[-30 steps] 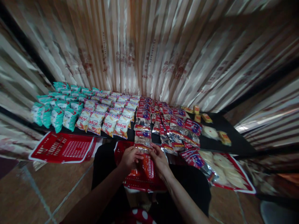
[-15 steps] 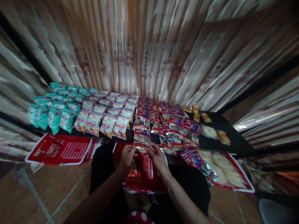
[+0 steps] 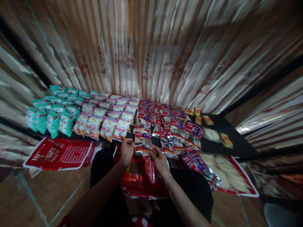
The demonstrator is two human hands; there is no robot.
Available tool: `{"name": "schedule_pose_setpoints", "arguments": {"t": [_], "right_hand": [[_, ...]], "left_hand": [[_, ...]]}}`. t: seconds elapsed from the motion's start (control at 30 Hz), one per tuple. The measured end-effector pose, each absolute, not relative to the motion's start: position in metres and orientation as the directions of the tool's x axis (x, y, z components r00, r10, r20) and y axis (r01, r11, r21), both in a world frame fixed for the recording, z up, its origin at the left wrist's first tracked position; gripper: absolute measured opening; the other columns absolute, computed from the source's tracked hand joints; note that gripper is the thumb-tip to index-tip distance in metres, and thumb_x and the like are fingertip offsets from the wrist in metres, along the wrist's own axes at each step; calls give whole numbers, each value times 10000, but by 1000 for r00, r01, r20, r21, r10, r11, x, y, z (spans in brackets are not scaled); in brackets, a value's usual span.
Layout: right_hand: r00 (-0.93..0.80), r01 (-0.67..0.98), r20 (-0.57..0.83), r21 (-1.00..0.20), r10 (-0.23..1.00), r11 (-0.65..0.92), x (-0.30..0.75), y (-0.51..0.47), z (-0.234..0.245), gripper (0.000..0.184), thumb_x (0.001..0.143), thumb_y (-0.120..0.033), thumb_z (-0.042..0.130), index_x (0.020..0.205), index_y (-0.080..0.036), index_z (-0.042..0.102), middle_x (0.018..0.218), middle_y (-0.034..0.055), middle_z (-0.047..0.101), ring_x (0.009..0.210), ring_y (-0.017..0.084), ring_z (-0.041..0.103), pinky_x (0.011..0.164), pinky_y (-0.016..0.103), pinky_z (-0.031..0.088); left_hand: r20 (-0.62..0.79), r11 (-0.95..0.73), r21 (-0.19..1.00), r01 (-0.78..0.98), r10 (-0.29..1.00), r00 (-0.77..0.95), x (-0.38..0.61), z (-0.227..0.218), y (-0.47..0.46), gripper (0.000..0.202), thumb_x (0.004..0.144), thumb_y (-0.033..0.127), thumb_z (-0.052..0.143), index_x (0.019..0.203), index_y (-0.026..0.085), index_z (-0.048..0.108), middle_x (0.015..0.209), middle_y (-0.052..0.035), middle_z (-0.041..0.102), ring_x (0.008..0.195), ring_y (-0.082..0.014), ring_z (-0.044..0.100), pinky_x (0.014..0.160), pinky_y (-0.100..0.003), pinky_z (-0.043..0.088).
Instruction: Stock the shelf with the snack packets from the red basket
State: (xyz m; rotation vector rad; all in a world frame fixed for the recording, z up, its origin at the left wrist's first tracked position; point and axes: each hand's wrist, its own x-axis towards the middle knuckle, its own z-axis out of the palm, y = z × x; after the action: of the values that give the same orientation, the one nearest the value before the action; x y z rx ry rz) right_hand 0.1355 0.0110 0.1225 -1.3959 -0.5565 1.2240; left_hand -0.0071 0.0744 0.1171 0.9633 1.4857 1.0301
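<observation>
A red and silver foil snack packet (image 3: 142, 145) lies at the near end of a column of similar packets, its lower end over the black table's front edge. My right hand (image 3: 160, 160) pinches its lower right corner between thumb and fingers. At the packet's left edge is my left hand (image 3: 127, 152), its fingers slightly apart and the tips against or very close to the foil. Under both hands, between my knees, sits a red basket (image 3: 142, 190) holding orange-red packets (image 3: 134, 168).
White and orange snack bags (image 3: 94, 126) and teal bags (image 3: 67, 123) stand in rows on the left. More red packets (image 3: 178, 123), small yellow packs (image 3: 226, 140) and a round pale pack (image 3: 211, 134) lie right. Red baskets flank my knees, one empty-looking (image 3: 59, 154), one filled (image 3: 253, 189).
My left hand has moved up and left, from the packet's lower left corner to its left side. My right hand stays at the lower right corner. The view has shifted slightly.
</observation>
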Motion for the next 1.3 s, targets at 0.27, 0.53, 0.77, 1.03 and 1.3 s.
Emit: {"name": "schedule_pose_setpoints", "arguments": {"t": [0.27,0.53,0.77,1.03,1.3], "right_hand": [[351,-312,-348,-919,869,-242,135,11,120,512,540,-386,775,995,-220,610,789,-10,674,583,135,598,579,267,492],[338,-357,-357,-905,871,-232,133,14,124,506,496,-373,791,936,-211,599,720,-30,654,572,142,613,566,269,497],[357,-349,-340,-913,870,-213,134,16,128,471,485,-390,782,888,-217,611,697,-36,646,563,148,615,579,286,509],[400,-280,-288,-942,870,-183,133,16,136,389,519,-408,748,850,-233,644,758,6,691,622,177,622,594,303,501],[491,80,-146,-974,859,-211,138,20,128,195,543,-389,644,542,-200,593,553,33,643,539,181,550,564,307,444]], "left_hand": [[81,-102,693,713,995,64,8,156,110,326,821,132,481,1138,165,548,1194,-138,563,1057,-244,577,882,-331,444],[57,-56,671,740,998,25,25,156,133,300,861,101,416,1117,141,567,1108,-175,590,985,-273,616,845,-357,459],[69,-66,795,603,997,17,39,161,130,254,857,98,417,1034,161,589,982,-89,647,830,-165,652,751,-267,507],[-198,199,980,-13,979,46,57,167,78,145,830,112,454,868,182,575,773,-5,627,628,-119,664,489,-161,475],[-100,108,990,-86,991,94,61,172,45,162,784,80,479,827,185,594,788,-1,605,632,-120,641,607,-244,561]]}}
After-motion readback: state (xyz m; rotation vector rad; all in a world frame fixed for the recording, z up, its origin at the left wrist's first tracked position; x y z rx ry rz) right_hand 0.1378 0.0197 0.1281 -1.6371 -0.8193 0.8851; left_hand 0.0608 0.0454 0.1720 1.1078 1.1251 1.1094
